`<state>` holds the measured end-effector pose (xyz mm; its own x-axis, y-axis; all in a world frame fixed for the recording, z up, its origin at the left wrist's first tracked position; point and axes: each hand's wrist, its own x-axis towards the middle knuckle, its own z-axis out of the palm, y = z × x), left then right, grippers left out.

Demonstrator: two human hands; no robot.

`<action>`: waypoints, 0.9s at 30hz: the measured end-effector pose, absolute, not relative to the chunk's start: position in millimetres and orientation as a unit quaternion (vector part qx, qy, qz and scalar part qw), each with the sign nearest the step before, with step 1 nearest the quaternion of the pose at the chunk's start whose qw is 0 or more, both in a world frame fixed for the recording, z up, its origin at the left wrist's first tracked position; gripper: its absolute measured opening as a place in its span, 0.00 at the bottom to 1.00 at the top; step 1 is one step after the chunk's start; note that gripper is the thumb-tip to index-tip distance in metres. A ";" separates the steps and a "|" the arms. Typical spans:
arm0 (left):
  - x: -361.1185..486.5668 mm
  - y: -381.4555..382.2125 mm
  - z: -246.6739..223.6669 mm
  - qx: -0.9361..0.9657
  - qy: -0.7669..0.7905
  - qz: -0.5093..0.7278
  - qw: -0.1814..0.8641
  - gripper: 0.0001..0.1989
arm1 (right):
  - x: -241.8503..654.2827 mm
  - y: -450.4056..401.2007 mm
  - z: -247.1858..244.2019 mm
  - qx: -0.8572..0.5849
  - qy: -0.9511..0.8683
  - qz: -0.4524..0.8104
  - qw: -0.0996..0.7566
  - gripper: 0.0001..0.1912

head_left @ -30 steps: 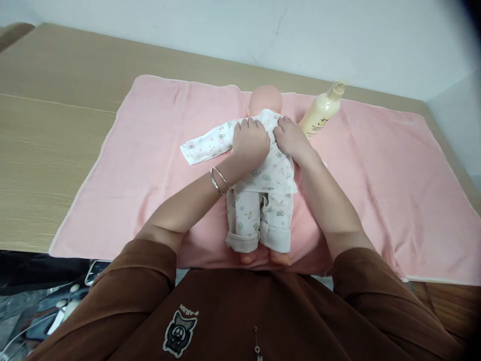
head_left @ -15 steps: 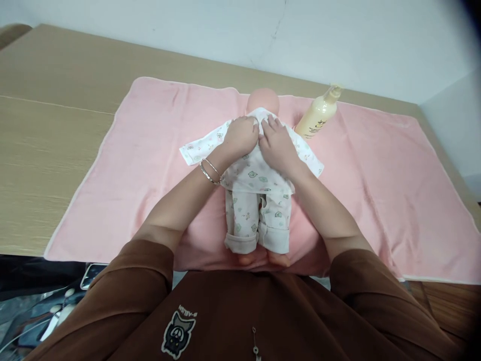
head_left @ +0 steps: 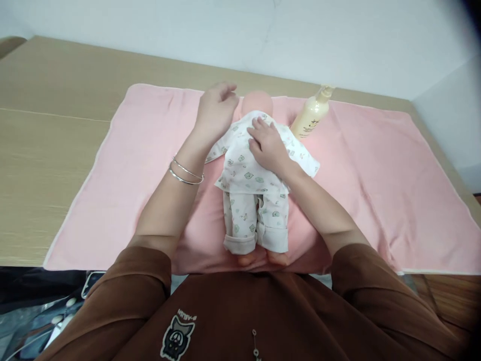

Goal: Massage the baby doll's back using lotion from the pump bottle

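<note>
A baby doll [head_left: 257, 104] lies on a pink blanket [head_left: 150, 135], its head away from me and its feet close to my body. It wears a white printed shirt [head_left: 244, 170] and matching trousers [head_left: 243, 215] with turned-up cuffs. My right hand [head_left: 268, 143] rests on the upper part of the shirt, its fingers spread and lying on the cloth. My left hand [head_left: 217, 111] is raised beside the doll's head, over the sleeve on the left. Its fingers are loosely bent and apart, with nothing visible in them.
A pale yellow pump bottle [head_left: 311, 116] stands on the blanket to the right of the doll's head. Under the blanket is a wooden table [head_left: 56, 150], with a white wall behind it. Below the table's left edge, a phone [head_left: 90, 283] and other items are partly visible.
My left hand has lifted off the shirt's chest and moved up and left, beside the doll's head. My right hand stays on the shirt.
</note>
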<state>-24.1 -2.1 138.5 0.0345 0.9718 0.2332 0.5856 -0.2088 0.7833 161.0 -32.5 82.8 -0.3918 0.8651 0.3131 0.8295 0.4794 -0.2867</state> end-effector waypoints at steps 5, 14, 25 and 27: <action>-37.8 -8.9 156.5 0.628 0.597 0.401 0.297 0.24 | 162.2 -31.6 85.1 -0.528 -0.810 0.026 0.254 0.29; -43.8 -15.9 161.6 0.599 0.562 0.484 0.302 0.15 | 164.1 -29.0 85.7 -0.542 -0.812 0.066 0.206 0.27; -39.3 -11.7 154.1 0.582 0.502 0.539 0.345 0.05 | 162.6 -20.0 74.8 -0.526 -0.810 0.033 0.258 0.26; -31.5 -11.8 148.1 0.588 0.500 0.536 0.342 0.04 | 162.3 -16.4 69.8 -0.512 -0.817 0.034 0.263 0.26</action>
